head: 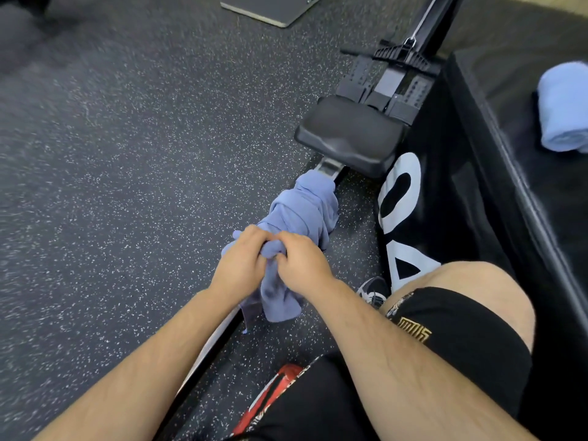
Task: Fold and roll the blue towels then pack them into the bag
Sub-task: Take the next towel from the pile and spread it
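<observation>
A crumpled blue towel (302, 211) is draped over the rail of a rowing machine in the middle of the head view. My left hand (240, 264) and my right hand (304, 265) sit side by side, both gripping a bunched fold of this towel at its near end. A loose part of it hangs below my hands toward the floor. A second, lighter blue towel (563, 106) lies rolled on the black padded box (509, 122) at the right edge. No bag can be made out.
The rowing machine's black seat (350, 136) and footrests (388, 81) lie just beyond the towel. Speckled dark rubber floor (127, 170) spreads to the left. My bare knee and black shorts (461, 329) fill the lower right, beside a red object (273, 393).
</observation>
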